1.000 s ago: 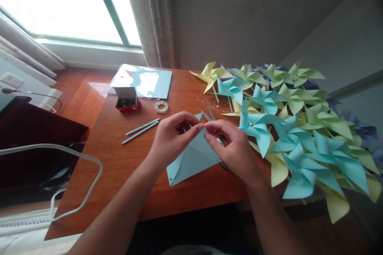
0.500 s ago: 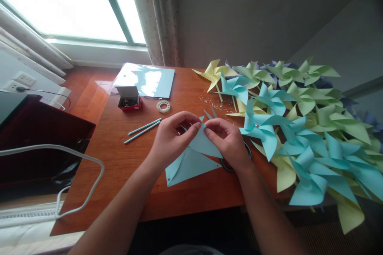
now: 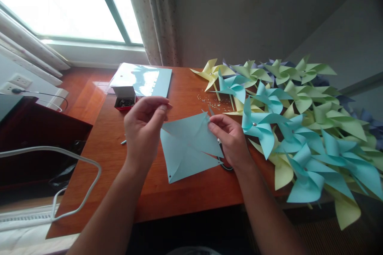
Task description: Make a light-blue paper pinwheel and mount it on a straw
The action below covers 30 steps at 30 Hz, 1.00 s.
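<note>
Between left hand [image 3: 143, 125] and right hand [image 3: 230, 137], blue paper square [image 3: 187, 147]

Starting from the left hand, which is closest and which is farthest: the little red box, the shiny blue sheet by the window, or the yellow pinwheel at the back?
From the left hand, in the head view:
1. The little red box, just behind and left of the hand.
2. The shiny blue sheet, farther back toward the window.
3. The yellow pinwheel, far across on the right at the back.

Two bare forearms, sleeveless to the frame edge, no rings or watch
</note>
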Motion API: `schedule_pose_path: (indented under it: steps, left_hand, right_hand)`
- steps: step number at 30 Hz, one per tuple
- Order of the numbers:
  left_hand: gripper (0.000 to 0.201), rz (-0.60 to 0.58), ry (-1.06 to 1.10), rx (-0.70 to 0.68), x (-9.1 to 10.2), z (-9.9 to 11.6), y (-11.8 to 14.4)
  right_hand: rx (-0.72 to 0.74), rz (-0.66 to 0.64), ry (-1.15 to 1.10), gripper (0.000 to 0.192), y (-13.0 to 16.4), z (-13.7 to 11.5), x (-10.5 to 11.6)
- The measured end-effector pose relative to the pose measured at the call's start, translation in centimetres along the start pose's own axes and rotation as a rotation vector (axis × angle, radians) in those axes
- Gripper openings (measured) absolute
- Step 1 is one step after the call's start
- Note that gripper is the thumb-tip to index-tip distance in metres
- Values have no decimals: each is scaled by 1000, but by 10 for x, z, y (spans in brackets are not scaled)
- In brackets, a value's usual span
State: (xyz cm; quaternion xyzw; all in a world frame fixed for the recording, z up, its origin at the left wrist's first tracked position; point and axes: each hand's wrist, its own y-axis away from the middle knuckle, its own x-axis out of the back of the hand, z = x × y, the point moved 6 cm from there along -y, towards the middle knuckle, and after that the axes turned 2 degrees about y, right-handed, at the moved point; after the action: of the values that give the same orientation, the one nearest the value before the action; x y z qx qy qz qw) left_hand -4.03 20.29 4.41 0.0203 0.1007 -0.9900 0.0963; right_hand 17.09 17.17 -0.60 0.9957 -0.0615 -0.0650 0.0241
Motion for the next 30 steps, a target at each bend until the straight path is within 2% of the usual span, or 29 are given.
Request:
schedule_pose_path:
  steps: [3,8,11,24,27,30]
  left_hand:
    - [6,2,-21,-7,2,1,-1]
    - [12,-292,-243,-120,-30,1,16]
    - [17,-389,-322,-186,-41,-1,24]
    - [6,-416,-389,-226,-43,0,25]
    - [6,-418,-351,-152,-42,-5,24]
    - [12,-444,-229,-13,-42,-12,22]
  right_hand:
    - [-10,23,-1,12,-1,1,1]
    - [-20,12,42,15,0,-1,-2]
    - [-28,-31,45,16,1,-1,-5]
    - [-24,-156,99,22,3,-1,-15]
    - [-12,-163,89,18,3,0,-15]
    - [-7,-163,98,16,3,1,-15]
